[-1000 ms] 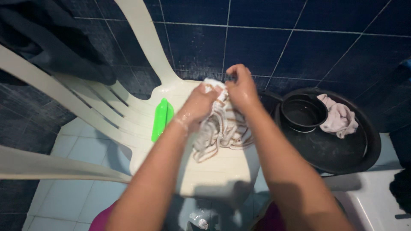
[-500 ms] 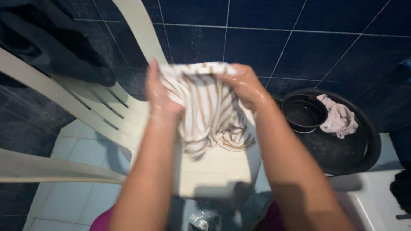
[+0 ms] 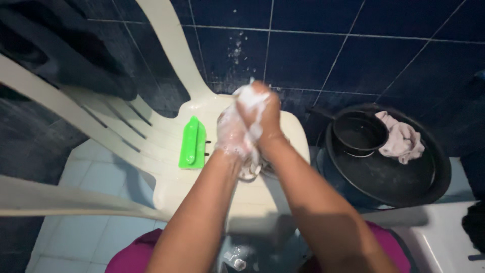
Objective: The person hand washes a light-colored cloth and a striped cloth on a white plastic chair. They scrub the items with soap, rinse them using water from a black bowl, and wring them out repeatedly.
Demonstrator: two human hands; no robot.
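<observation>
Both hands, left hand (image 3: 231, 132) and right hand (image 3: 262, 112), are pressed together and foamy, squeezing one striped cloth (image 3: 251, 169) bunched between them above the seat of one white plastic chair (image 3: 166, 139). At nine o'clock lies one green scrub brush (image 3: 192, 143). At three o'clock one black basin (image 3: 404, 174) holds one small black pot (image 3: 359, 133) and one pale rag (image 3: 402, 138).
</observation>
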